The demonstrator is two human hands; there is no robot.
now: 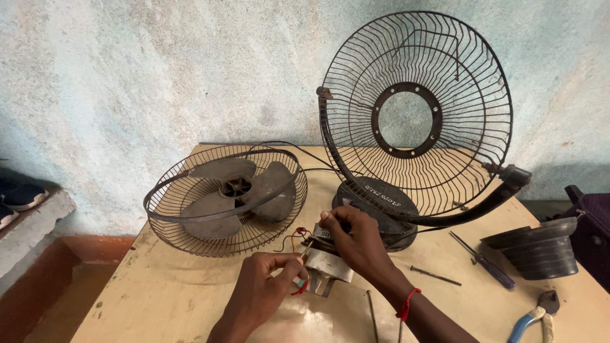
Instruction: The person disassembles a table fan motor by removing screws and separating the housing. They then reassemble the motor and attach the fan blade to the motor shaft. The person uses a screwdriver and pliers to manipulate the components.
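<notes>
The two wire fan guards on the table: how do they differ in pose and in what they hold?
The left guard lies tilted on the table like a bowl, while the right guard stands upright on the dark fan base. The left guard cradles the loose grey fan blade; the right guard holds nothing and has an open ring at its centre. The right guard sits in a curved dark bracket; the left is free. Both are dark, round wire cages.
</notes>
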